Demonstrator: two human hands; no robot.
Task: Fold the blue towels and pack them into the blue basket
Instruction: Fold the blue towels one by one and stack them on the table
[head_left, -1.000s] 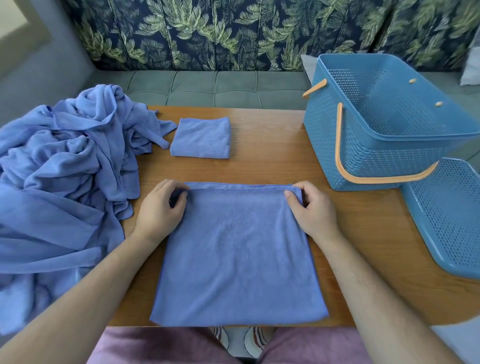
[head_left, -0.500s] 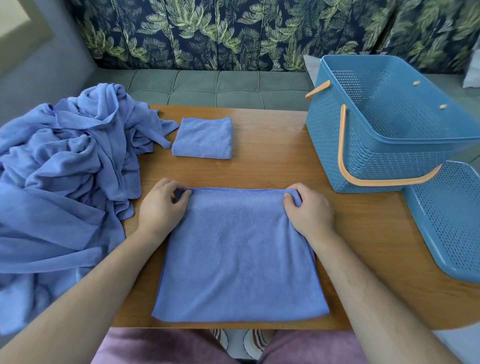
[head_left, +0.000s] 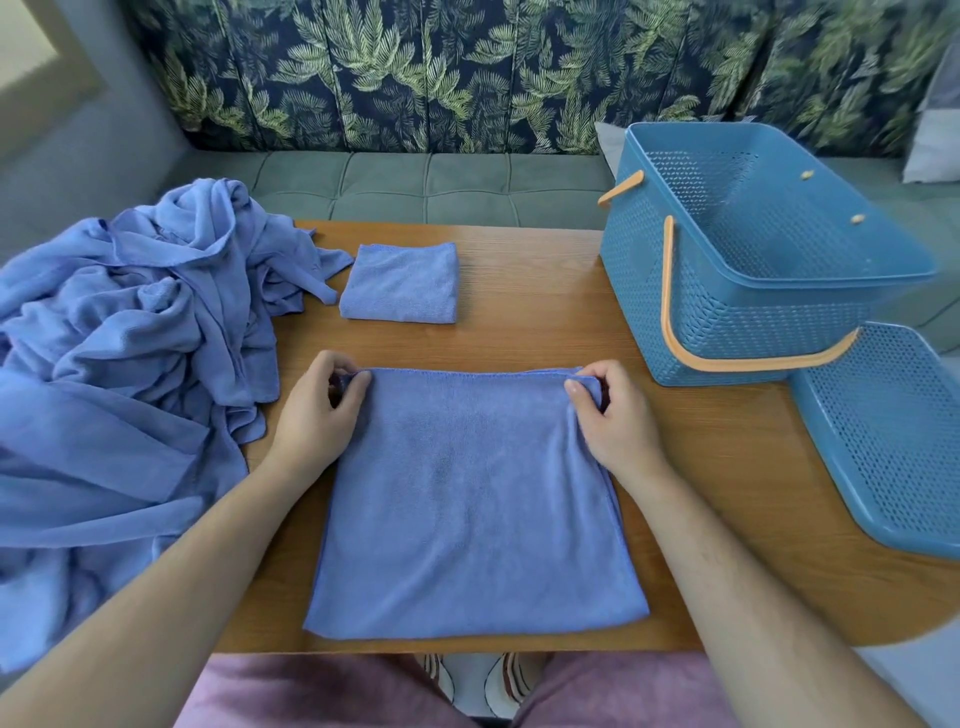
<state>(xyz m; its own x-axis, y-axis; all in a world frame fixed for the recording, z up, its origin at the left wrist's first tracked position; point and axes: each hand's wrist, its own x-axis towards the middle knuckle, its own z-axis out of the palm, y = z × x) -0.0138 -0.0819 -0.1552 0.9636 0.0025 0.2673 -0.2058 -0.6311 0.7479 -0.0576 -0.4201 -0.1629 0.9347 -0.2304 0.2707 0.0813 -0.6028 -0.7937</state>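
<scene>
A blue towel (head_left: 472, 499) lies flat on the wooden table (head_left: 545, 291) right in front of me. My left hand (head_left: 319, 410) pinches its far left corner. My right hand (head_left: 615, 415) pinches the far right corner, with the edge curled up over my fingers. A small folded blue towel (head_left: 402, 283) sits farther back on the table. A heap of unfolded blue towels (head_left: 119, 364) covers the table's left side. The blue basket (head_left: 753, 249) with orange handles stands at the back right, and nothing shows inside it.
The basket's blue perforated lid (head_left: 893, 436) lies at the table's right edge, partly over the rim. A green sofa seat (head_left: 441, 182) with a leaf-patterned backrest runs behind the table. My pink-clad legs are below the near edge.
Both hands have drawn the towel's far edge slightly toward me and tightened their pinch on the corners; the right corner now lifts off the table.
</scene>
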